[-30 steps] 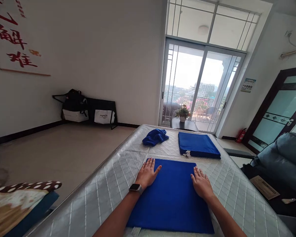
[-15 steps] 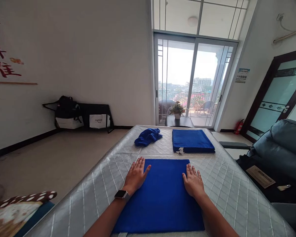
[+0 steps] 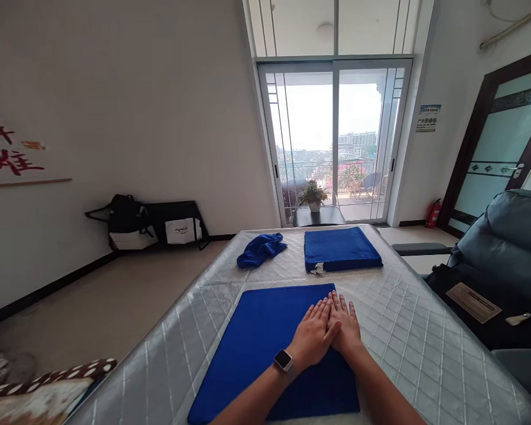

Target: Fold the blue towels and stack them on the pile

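Note:
A blue towel (image 3: pixel 261 336) lies spread flat and smooth in front of me. My left hand (image 3: pixel 313 333), with a watch (image 3: pixel 284 360) on its wrist, rests palm down on the towel's right part, fingers stretched out. Beside it, touching it, my right hand (image 3: pixel 346 324) lies flat over the towel's right edge. Neither hand grips anything. Farther off sits a neat stack of folded blue towels (image 3: pixel 343 248) with white tags at its near corner. To its left is a crumpled blue towel (image 3: pixel 261 250).
Everything lies on a silver quilted mattress (image 3: pixel 402 319). Past its far end stands a dark chair (image 3: pixel 318 217) holding a potted plant (image 3: pixel 314 196). A dark armchair (image 3: pixel 504 236) is on the right. Bags (image 3: pixel 128 218) rest by the left wall, and a spotted blanket (image 3: pixel 48 386) is at lower left.
My left hand has moved right across the towel, from its left edge to beside my right hand. My right hand stays at the right edge. The view has tilted slightly.

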`<state>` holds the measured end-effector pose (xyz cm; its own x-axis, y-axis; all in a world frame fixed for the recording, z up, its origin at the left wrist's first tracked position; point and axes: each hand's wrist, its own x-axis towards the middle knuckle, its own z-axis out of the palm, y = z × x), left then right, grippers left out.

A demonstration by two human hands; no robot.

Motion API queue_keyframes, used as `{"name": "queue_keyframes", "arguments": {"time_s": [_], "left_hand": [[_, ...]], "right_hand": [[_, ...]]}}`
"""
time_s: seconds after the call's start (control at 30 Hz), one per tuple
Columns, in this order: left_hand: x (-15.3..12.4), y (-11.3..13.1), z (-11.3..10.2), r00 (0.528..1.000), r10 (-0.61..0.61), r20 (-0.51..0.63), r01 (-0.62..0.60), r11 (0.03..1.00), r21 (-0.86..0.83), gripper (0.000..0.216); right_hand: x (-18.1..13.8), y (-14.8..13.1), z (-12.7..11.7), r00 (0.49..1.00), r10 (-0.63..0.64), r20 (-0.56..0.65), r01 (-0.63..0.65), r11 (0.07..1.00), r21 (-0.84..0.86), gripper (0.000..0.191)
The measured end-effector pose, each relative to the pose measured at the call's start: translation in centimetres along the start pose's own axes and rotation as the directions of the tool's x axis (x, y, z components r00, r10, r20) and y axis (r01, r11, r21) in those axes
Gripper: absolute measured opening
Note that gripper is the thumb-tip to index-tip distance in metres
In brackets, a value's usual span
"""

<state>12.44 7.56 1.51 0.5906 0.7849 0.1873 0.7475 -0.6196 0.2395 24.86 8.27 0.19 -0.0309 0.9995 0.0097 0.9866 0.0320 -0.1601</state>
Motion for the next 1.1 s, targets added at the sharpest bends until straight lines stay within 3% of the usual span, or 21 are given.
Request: {"name": "queue_keyframes", "arguments": {"time_s": [0.1,0.23,0.43,0.57,0.8,1.1], "left_hand": [[-0.5,-1.5,0.2,0.999,-0.037,0.007,0.037,0.999,0.025,0.07],[-3.2,-5.6,-0.8,0.991,-0.129,0.033,0.126,0.988,0.087,0.072],[-7.7,-12.0,-3.6,0.939,-0.341,0.041,0.331,0.93,0.159,0.077],[-9.9,-14.8,-4.6,0.906,-0.422,0.013,0.415,0.897,0.153,0.082],[-10.6,-16.2,-4.0,0.899,-0.43,-0.087,0.439,0.886,0.149,0.083],[-10.7,-16.1,-4.1,0.898,-0.424,-0.118,0.438,0.89,0.127,0.082]], "right_hand": [[0.1,-0.1,0.0,1.0,0.018,-0.019,-0.018,1.0,0.025,0.062],[0.2,-0.5,-0.3,0.997,0.07,-0.034,-0.067,0.995,0.072,0.065],[0.3,-0.6,-0.3,0.997,0.075,-0.026,-0.074,0.996,0.047,0.065],[0.3,-0.6,-0.4,0.996,0.085,-0.001,-0.085,0.996,0.032,0.066],[0.5,-0.5,0.0,0.997,0.08,-0.005,-0.08,0.997,-0.002,0.067],[0.5,-0.6,0.2,0.997,0.076,-0.029,-0.078,0.995,-0.057,0.066]]}}
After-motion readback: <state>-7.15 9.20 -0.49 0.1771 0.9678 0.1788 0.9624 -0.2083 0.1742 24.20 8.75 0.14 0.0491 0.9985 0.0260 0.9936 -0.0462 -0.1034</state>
